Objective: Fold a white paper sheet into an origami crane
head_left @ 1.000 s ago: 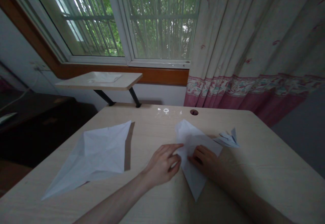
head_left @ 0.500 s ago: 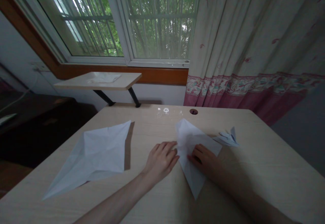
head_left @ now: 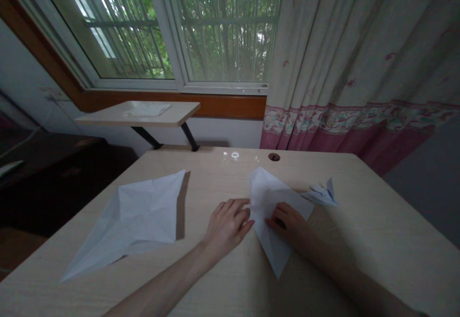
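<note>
A white sheet of paper folded into a long pointed shape (head_left: 270, 197) lies in the middle of a pale wooden table (head_left: 377, 240). My left hand (head_left: 227, 225) rests at its left edge, fingers stretched out and lying flat, tips touching the paper. My right hand (head_left: 292, 225) lies on the paper's middle with the fingers curled and pressed down on it. A larger creased white sheet (head_left: 134, 221) lies to the left, apart from both hands. A small folded paper figure (head_left: 321, 195) sits just right of the sheet under my hands.
A round cable hole (head_left: 273, 157) is at the table's far edge. Behind it stand a small raised shelf (head_left: 140, 114) on black brackets, a barred window, and a pink-bordered curtain (head_left: 359, 58) at the right. A dark cabinet sits low at the left.
My left hand's fingers, pinched at the paper's edge a second ago, have flattened and slid slightly left. The right hand has stayed pressed on the paper.
</note>
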{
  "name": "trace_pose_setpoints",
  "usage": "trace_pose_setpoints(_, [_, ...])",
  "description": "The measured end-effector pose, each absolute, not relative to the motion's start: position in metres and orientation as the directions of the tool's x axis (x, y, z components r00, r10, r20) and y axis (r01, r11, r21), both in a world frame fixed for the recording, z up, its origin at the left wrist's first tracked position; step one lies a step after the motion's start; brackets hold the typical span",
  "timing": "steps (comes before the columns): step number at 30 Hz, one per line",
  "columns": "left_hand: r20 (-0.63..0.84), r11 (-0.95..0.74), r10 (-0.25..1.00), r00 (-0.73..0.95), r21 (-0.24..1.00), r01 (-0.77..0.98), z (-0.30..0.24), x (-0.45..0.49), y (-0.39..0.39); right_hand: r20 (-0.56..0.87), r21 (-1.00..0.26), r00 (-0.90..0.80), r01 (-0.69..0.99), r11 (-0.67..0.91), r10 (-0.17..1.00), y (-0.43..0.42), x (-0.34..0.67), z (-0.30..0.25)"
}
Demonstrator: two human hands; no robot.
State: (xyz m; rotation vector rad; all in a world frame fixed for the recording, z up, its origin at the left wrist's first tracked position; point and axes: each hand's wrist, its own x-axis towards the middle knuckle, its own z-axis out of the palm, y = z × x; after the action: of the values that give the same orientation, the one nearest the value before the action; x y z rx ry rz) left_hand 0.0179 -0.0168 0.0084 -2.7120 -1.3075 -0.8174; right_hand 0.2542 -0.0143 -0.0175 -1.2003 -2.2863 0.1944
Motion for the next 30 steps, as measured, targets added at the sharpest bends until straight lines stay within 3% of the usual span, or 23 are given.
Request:
trace_pose_setpoints(6, [0.465, -0.622, 0.759, 0.455, 0.314, 0.717, 0.0083, 0.0188, -0.0166, 0.393, -0.387, -0.45, 0.71, 0.588, 0.802, -0.0135, 0.2544, -0.0176])
trace_pose_setpoints(30, [0.376, -0.543, 0.839, 0.392, 0.536, 0.647, 0.0104, 0.0258, -0.0201, 0.353, -0.432, -0.441, 0.706, 0.562, 0.825, -0.012, 0.2552, -0.0162])
